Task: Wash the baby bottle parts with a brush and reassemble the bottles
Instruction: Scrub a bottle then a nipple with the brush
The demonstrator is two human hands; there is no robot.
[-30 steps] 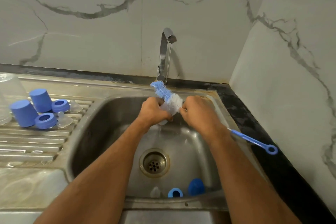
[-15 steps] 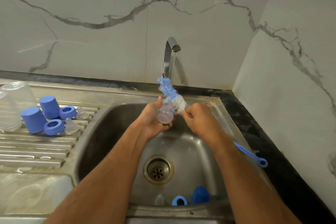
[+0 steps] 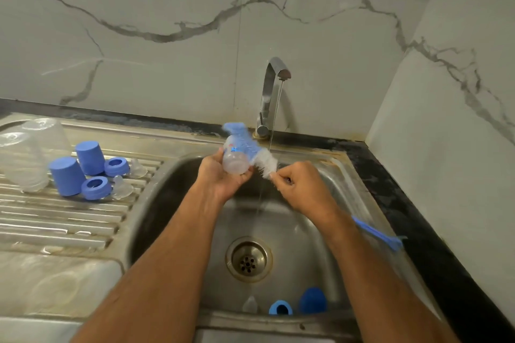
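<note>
- The left hand (image 3: 223,178) cups a small clear plastic baby bottle (image 3: 235,161) over the stainless steel sink basin (image 3: 320,231), fingers curled round its lower side. The bottle is wet, so it could well slip and drop into the basin.
- The right hand (image 3: 302,189) has its fingers closed tight on the wire stem of a long bottle brush with blue and white bristles (image 3: 250,147). The bristle head lies beside and behind the bottle; whether any of it sits inside the bottle cannot be told.
- The brush's blue plastic handle (image 3: 376,232) juts back past the right wrist over the dark counter edge (image 3: 418,217). A hard stroke might knock it against the counter or the side wall.
- A thin stream runs from the chrome tap (image 3: 271,97) just right of the bottle, so brisk brushing is likely to spray water around.
- Near the front wall of the basin lie a clear teat (image 3: 250,304), a blue ring (image 3: 280,308) and a blue cap (image 3: 312,301). They sit near the open drain (image 3: 248,259); the teat looks small enough to drift toward it.
- On the ribbed steel draining board (image 3: 55,225) at left stand two clear bottles (image 3: 25,159) upside down, two blue caps (image 3: 79,167), two blue rings (image 3: 106,178) and two clear teats (image 3: 129,181), crowded close together, so a stray elbow could topple them.
- Grey-veined white marble panels (image 3: 167,50) line the back and right walls of this corner.
</note>
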